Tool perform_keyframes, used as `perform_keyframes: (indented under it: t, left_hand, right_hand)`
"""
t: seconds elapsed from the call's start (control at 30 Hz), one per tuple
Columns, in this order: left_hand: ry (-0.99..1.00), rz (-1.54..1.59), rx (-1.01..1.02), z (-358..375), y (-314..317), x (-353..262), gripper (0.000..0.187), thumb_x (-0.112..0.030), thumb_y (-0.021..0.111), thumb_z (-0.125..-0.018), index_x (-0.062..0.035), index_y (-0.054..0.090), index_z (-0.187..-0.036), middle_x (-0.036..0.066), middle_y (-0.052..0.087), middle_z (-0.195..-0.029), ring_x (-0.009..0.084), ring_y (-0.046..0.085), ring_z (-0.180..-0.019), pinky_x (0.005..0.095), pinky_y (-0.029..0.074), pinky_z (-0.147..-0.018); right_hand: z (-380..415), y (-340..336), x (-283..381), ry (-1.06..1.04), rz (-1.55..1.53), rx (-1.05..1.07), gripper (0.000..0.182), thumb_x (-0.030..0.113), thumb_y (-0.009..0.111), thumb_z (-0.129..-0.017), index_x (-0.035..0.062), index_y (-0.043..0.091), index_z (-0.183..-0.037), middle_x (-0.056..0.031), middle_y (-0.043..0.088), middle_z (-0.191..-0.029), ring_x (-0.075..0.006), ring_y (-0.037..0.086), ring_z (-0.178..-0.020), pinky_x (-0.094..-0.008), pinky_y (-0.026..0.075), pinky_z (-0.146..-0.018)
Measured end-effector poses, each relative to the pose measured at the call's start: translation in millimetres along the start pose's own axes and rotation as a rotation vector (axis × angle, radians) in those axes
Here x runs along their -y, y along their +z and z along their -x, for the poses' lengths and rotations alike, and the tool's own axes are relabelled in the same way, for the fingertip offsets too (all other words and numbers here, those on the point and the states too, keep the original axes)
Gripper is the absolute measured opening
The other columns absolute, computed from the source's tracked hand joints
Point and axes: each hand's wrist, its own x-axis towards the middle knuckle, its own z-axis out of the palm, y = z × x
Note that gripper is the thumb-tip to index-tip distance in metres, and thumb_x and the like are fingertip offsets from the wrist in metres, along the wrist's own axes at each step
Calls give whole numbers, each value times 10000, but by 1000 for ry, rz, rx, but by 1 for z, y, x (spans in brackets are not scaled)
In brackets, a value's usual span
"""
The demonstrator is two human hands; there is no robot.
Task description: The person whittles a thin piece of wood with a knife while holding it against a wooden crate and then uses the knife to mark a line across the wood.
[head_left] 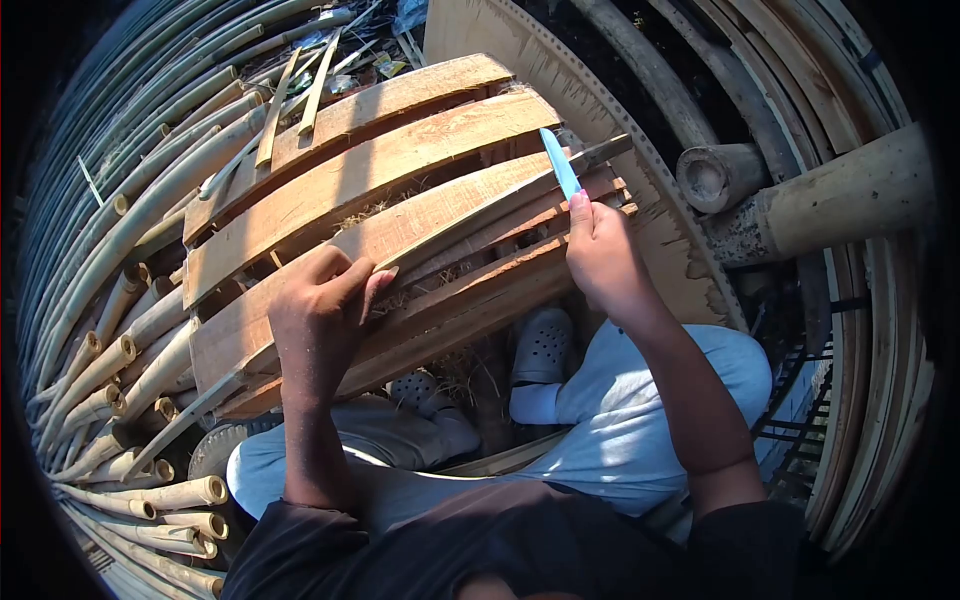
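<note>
My left hand [318,305] is closed around a long thin bamboo strip [470,222], which slants over the slatted wooden platform [430,158] from lower left to upper right. In my right hand [612,258] is a knife [560,164] with a light blue blade, its handle hidden inside the closed fingers. The blade points up and away from me, crossing the strip near its far right end. Under both hands are the platform's rough planks, with gaps between them and fibrous shavings caught there.
Bamboo poles [150,330] are piled along the left. Thin wooden sticks [318,85] lie on the platform's far corner. A large curved panel [690,270] stands behind it, with a thick bamboo post [845,200] at right. My legs [640,400] are folded below the platform.
</note>
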Motion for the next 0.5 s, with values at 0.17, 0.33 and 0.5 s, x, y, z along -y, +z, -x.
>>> perform_keyframes:
  t: [0.17,0.33,0.5]
  left_hand:
    - [5,30,-22,0,1,0,148,-220,845,-841,-105,786,-912,86,518,-699,227,561,-607,377,435,-574]
    - [9,-41,-13,-2,1,-2,163,-238,843,-845,-101,785,-910,83,484,-687,229,532,-592,375,422,-569]
    - [-23,-45,22,0,-4,0,188,-286,843,-835,-123,757,-876,66,482,-692,232,535,-614,385,421,-574]
  right_hand:
    - [4,-33,31,315,-81,143,454,468,408,-1129,127,520,-851,81,337,-570,-33,329,-417,-262,238,-378]
    - [2,-12,9,184,-66,169,441,453,432,-1126,96,539,-890,72,362,-569,-49,334,-408,-284,238,-346]
    - [-3,1,-5,72,-71,32,454,456,400,-1130,131,488,-825,66,360,-557,-57,312,-389,-283,240,-343]
